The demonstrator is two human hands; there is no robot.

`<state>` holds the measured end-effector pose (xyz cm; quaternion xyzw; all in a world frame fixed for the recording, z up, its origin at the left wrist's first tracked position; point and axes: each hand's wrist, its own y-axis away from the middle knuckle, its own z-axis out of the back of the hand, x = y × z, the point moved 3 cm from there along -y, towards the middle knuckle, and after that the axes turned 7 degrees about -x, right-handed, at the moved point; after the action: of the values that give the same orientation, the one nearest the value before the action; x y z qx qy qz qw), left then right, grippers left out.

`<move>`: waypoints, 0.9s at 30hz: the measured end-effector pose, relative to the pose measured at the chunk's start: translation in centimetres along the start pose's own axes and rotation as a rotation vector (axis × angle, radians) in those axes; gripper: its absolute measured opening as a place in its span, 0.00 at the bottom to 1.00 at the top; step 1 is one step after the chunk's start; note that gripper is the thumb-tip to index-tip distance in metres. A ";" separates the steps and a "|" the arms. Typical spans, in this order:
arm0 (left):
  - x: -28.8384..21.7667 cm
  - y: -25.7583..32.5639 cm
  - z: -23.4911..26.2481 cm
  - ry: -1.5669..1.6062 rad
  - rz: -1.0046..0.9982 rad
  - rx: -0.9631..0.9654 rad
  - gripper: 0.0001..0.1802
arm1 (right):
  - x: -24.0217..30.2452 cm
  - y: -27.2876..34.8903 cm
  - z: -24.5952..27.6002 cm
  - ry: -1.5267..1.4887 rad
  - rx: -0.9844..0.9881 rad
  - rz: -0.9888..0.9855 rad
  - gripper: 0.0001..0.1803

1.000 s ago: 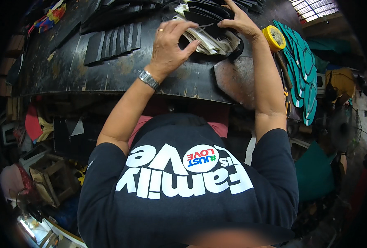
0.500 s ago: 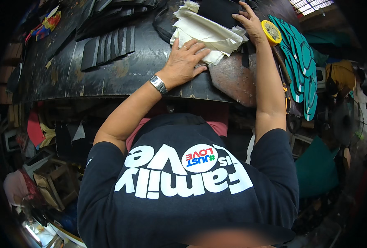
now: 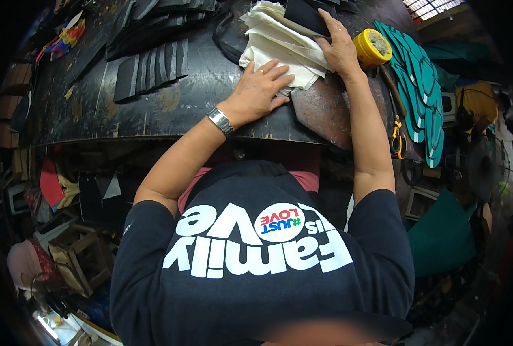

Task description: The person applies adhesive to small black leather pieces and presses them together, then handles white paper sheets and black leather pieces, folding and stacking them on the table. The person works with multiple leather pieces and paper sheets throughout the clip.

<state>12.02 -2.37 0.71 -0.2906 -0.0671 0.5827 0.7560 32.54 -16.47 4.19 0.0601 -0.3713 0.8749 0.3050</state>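
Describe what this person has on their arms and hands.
Both forearms are bare. Short dark navy T-shirt sleeves end above the elbows. The left hand has a ring on one finger, and a silver metal-link wristwatch sits on that wrist. The right hand shows no glove and no ring that can be made out, and its wrist is bare.

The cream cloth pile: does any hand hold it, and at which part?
Neither grips it. The left hand lies flat on the cloth pile near its lower edge; the right hand rests on its right side.
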 end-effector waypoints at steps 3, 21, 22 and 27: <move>-0.4 0.1 -0.1 -0.041 -0.007 -0.025 0.25 | -0.8 -0.4 -0.4 -0.013 -0.008 -0.044 0.39; 7.5 -8.1 0.8 -0.051 -0.063 -0.109 0.40 | 6.9 4.7 0.6 -0.172 -0.024 -0.121 0.30; 7.8 -8.5 0.4 -0.093 -0.038 -0.062 0.42 | 6.3 4.9 0.7 -0.278 -0.007 -0.247 0.30; 8.6 -9.2 -0.8 -0.076 0.020 -0.026 0.42 | 4.6 5.5 2.9 -0.749 -0.155 -0.358 0.29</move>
<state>22.75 3.87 2.80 -0.2787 -0.1003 0.5998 0.7433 25.32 -19.17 4.43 0.4143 -0.5051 0.6952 0.3000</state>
